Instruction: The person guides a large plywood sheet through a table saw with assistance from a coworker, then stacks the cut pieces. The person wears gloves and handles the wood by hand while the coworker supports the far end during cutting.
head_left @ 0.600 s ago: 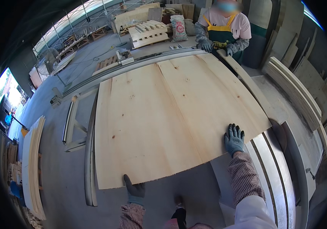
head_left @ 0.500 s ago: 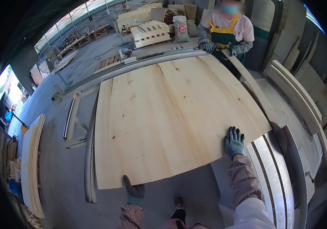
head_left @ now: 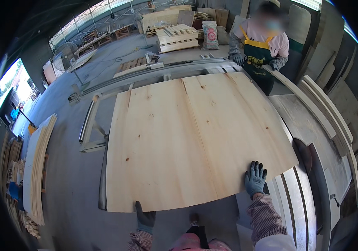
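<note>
**First:** Head view. Where is the board?

**Second:** The pale wooden board [head_left: 174,146], marked with brown knots, lies flat in front of the person. Its right part rests over the slotted metal counter [head_left: 300,196]; part of its near edge stands out over the floor [head_left: 82,201]. Its right corner is just beside a dark round disc [head_left: 303,155].

**First:** Condition of each grip?

**Second:** Right hand [head_left: 255,179], gloved: palm down on the board near that corner, fingers extended and slightly apart, clasping nothing. Left hand [head_left: 146,218], gloved: thumb up over the near edge toward the left corner, fingers hidden below it. Whether that grip is clamped, I cannot tell.

**First:** Others present?

**Second:** One co-worker [head_left: 259,52] in a dark apron with yellow straps, beyond the board's far right corner. That person's left glove [head_left: 276,64] is at the end of a long wooden strip [head_left: 302,98].
</note>
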`<state>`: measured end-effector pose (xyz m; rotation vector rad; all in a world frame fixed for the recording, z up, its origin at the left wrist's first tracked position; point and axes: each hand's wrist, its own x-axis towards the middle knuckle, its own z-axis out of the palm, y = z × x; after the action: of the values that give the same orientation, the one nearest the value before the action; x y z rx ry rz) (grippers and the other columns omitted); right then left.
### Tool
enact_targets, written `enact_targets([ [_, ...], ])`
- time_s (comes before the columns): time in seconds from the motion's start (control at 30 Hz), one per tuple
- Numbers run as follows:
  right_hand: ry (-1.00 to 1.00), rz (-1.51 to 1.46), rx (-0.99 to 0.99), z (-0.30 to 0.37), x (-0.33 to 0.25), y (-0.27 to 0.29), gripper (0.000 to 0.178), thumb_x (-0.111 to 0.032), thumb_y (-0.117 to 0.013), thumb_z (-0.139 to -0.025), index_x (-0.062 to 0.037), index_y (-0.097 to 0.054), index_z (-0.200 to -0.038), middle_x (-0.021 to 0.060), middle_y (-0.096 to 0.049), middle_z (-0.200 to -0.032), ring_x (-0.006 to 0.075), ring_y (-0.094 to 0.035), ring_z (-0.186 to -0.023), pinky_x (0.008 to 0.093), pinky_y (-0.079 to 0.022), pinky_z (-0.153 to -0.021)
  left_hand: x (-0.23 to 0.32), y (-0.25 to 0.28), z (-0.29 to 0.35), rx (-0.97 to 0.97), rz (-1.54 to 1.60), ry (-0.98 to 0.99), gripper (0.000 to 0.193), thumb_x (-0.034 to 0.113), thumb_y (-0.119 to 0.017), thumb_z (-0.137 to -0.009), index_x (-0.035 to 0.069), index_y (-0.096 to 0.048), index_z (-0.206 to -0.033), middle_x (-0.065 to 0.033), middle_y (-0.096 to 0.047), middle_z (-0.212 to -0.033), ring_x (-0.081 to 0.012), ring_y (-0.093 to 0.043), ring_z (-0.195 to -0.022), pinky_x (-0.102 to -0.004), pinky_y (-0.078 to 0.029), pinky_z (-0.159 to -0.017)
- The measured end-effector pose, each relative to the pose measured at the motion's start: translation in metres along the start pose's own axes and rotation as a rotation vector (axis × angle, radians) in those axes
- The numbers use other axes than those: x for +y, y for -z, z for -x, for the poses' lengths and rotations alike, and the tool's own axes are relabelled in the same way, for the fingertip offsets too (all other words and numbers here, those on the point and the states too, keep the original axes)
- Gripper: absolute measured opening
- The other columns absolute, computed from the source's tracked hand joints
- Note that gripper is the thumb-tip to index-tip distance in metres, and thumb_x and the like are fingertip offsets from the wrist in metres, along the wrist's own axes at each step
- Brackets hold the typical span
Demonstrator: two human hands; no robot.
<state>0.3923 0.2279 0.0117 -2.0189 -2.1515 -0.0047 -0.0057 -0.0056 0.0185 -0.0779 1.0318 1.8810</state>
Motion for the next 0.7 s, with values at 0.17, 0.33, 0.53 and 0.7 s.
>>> enact_targets([
  [0.17,0.001,-0.015,-0.027,0.003,0.005,-0.002,0.064,-0.038,-0.037,-0.091,-0.0075,-0.019,-0.144,0.0124,-0.020,-0.150,0.0316,-0.015,-0.139,0.0500,-0.005,-0.112,-0.004,-0.002,0.002,0.024,0.005,-0.036,0.043,0.047,-0.057,-0.086,0.015,-0.055,-0.114,0.0009,-0.064,-0.096,-0.0120,-0.062,-0.080,-0.0237,-0.054,-0.060],
  [0.33,0.020,-0.030,-0.030,-0.001,0.011,0.002,0.064,-0.038,-0.038,-0.091,-0.0072,-0.020,-0.144,0.0134,-0.021,-0.150,0.0326,-0.016,-0.138,0.0505,-0.005,-0.112,-0.010,0.013,0.001,-0.047,0.035,-0.032,0.043,0.043,-0.055,-0.088,0.012,-0.054,-0.118,-0.0028,-0.062,-0.107,-0.0168,-0.060,-0.094,-0.0289,-0.052,-0.075],
  [0.53,0.036,-0.019,-0.019,-0.002,0.013,0.012,0.061,-0.037,-0.037,-0.092,-0.0066,-0.023,-0.143,0.0139,-0.022,-0.149,0.0333,-0.016,-0.138,0.0501,-0.006,-0.112,-0.019,-0.006,0.008,-0.037,0.038,-0.099,0.040,0.046,-0.058,-0.086,0.014,-0.058,-0.110,0.0006,-0.065,-0.095,-0.0125,-0.062,-0.081,-0.0257,-0.051,-0.065],
  [0.7,0.042,-0.020,-0.009,0.009,0.010,-0.003,0.060,-0.036,-0.036,-0.093,-0.0069,-0.023,-0.143,0.0144,-0.022,-0.149,0.0334,-0.016,-0.138,0.0506,-0.006,-0.111,-0.020,0.023,0.004,-0.078,0.085,-0.094,0.049,0.043,-0.055,-0.089,0.010,-0.049,-0.124,-0.0055,-0.057,-0.118,-0.0220,-0.055,-0.108,-0.0367,-0.047,-0.091],
])
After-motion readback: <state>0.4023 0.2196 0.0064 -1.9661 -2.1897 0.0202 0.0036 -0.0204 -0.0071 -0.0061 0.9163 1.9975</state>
